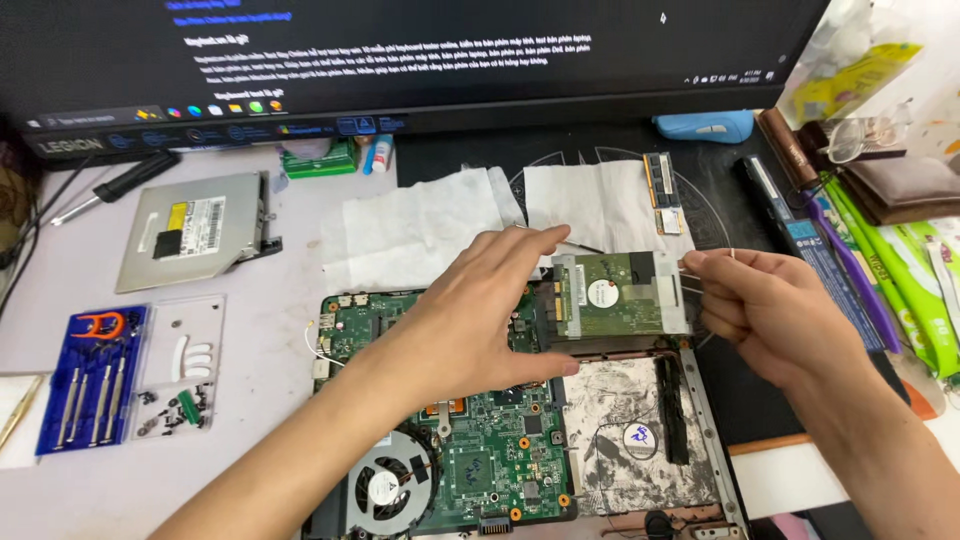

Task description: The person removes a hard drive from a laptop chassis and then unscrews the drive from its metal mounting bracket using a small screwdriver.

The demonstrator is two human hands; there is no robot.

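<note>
Close to me, on the open laptop board (470, 440), my left hand (480, 320) pinches one end of the hard drive (620, 295), and my right hand (770, 310) pinches the other end. Both hold it tight, just above its bay. I think I should keep it flat and move slowly. Farther back lie white tissues (420, 225) and the monitor (400, 60).

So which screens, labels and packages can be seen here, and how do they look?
Monitor: back of desk, wide, dark screen with pale text.
Optical drive label: left, white rectangle on grey metal.
Hard drive: between both hands, green board, round white sticker.
Plastic bag: top right, clear with yellow.
</note>
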